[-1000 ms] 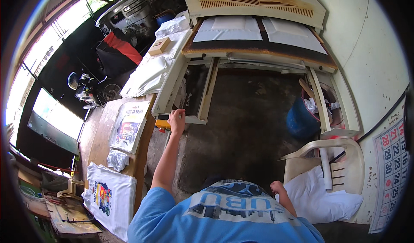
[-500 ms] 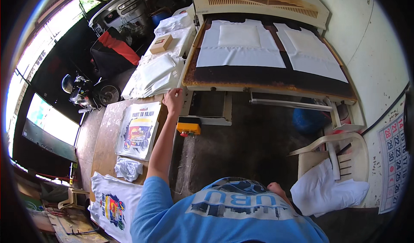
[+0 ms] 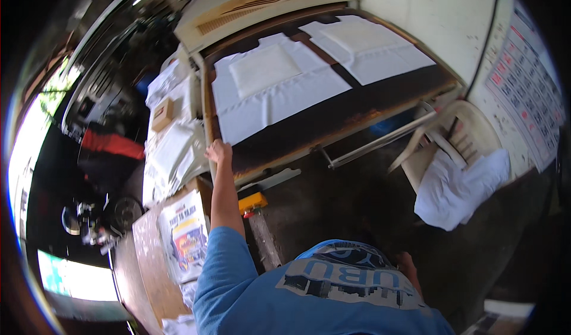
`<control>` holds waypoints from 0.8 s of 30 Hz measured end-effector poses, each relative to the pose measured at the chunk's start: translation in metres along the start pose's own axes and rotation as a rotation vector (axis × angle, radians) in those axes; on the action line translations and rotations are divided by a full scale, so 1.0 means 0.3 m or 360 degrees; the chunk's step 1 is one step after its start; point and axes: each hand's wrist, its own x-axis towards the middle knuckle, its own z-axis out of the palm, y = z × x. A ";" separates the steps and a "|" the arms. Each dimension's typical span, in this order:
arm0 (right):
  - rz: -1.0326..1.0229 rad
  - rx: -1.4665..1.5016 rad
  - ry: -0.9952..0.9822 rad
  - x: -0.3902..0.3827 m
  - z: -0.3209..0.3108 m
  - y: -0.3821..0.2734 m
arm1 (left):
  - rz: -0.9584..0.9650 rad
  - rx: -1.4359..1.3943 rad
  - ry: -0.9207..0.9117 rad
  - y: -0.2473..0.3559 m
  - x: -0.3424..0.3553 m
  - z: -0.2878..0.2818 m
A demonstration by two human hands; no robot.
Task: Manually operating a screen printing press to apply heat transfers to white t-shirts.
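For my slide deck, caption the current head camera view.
Left hand at the left edge of a dark machine bed, where two white garments lie flat.

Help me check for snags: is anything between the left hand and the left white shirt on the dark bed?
Nothing visible. The left hand is by the left edge of the dark bed, near a corner of the left white shirt.

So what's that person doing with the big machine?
The person, in a blue shirt, has their left hand at the near left corner of the machine's big dark bed. Two white garments lie side by side on it, each with a white pad on top. The right hand is low beside the body; I can't see whether it holds anything. More white cloth hangs over a chair.
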 end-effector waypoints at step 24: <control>-0.1466 0.0518 0.1136 0.384 -0.890 -0.983 | -0.0145 -0.1243 -0.0249 -0.253 -0.585 -0.392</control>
